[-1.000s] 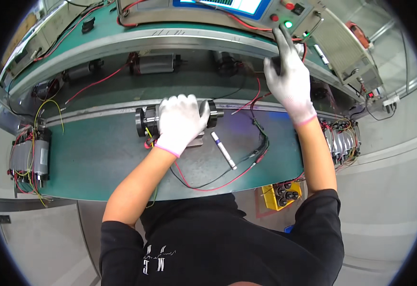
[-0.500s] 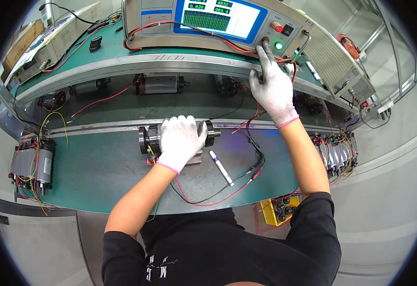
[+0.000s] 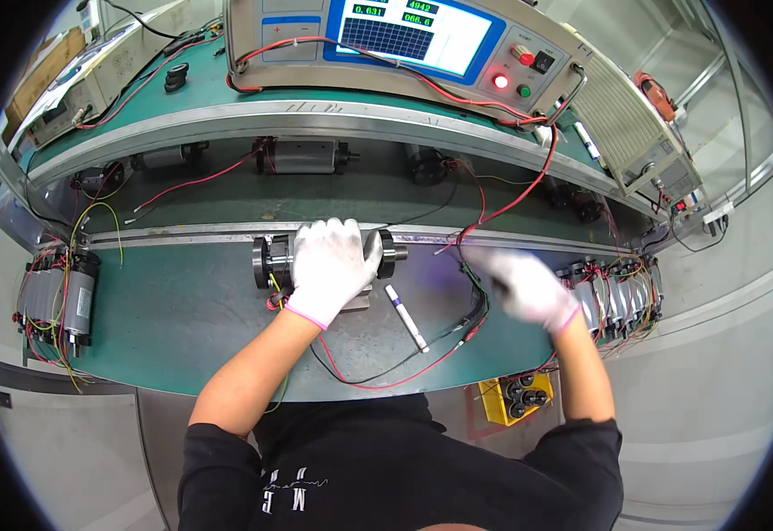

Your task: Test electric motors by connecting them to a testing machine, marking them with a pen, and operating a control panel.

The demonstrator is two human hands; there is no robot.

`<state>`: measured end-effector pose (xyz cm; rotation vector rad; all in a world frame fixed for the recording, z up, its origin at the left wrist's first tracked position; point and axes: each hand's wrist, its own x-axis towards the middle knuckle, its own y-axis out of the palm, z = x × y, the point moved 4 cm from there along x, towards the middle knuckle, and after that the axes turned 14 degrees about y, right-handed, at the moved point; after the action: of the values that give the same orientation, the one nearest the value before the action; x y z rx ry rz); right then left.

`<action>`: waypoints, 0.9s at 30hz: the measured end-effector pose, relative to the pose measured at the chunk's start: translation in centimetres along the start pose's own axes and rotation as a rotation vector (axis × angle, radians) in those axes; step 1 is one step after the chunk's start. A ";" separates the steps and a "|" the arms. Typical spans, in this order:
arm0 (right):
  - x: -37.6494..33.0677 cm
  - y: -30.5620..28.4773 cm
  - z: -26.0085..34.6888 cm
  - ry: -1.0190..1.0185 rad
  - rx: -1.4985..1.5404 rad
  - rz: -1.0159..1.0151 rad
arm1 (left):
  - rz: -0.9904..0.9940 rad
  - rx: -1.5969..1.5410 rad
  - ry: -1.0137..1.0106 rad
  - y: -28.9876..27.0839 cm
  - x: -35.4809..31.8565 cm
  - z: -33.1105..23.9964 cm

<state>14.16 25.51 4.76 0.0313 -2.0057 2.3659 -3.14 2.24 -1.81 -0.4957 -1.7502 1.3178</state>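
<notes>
White-gloved left hand (image 3: 332,265) on motor (image 3: 271,258), marker pen (image 3: 406,318) beside, right hand (image 3: 528,288) (blurred) over leads (image 3: 457,332).

Motor (image 3: 325,258): a dark cylinder with round end plates, lying on its side across the green bench top, close to the metal rail at the back edge; my gloved left palm covers its middle.
Leads (image 3: 457,332): red and black wires looping over the mat to the right of the motor, their tips lying just below my blurred right hand.
</notes>
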 end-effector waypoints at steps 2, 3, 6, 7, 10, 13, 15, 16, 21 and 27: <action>-3.8 5.0 -2.2 0.101 0.027 0.206 | 0.088 0.003 -0.023 0.7 0.1 0.3; -5.2 7.3 -3.2 0.140 0.033 0.208 | 0.099 -0.008 -0.024 0.9 0.1 0.3; -7.8 11.7 -4.9 0.160 0.032 0.138 | 0.127 -0.012 -0.001 0.8 -0.6 -0.2; -8.1 12.2 -4.8 0.132 0.001 0.028 | -0.053 -0.173 0.099 -0.1 -1.4 -1.2; -9.4 12.2 -3.0 0.112 0.044 -0.098 | -0.289 -0.564 0.366 -2.3 -4.5 -4.6; -9.6 9.6 -1.8 0.071 0.159 -0.170 | 0.719 -1.129 0.243 -0.2 -11.6 -10.2; -9.0 8.1 -1.6 -0.101 0.026 -0.042 | 1.045 -1.331 0.228 0.9 -14.7 -12.2; -7.9 7.0 -3.0 0.023 0.018 -0.027 | 0.985 -1.312 0.219 1.0 -15.2 -12.1; -2.7 4.7 -4.3 0.152 -0.040 -0.224 | 0.877 -0.956 0.717 -1.8 -13.0 -8.5; 3.0 8.2 4.3 -0.132 0.164 -0.304 | 0.237 -0.310 0.312 -3.2 2.0 -2.7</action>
<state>10.72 19.95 -2.51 0.4724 -1.7020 2.3731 -1.45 4.15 2.10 -1.0535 -1.6713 1.0569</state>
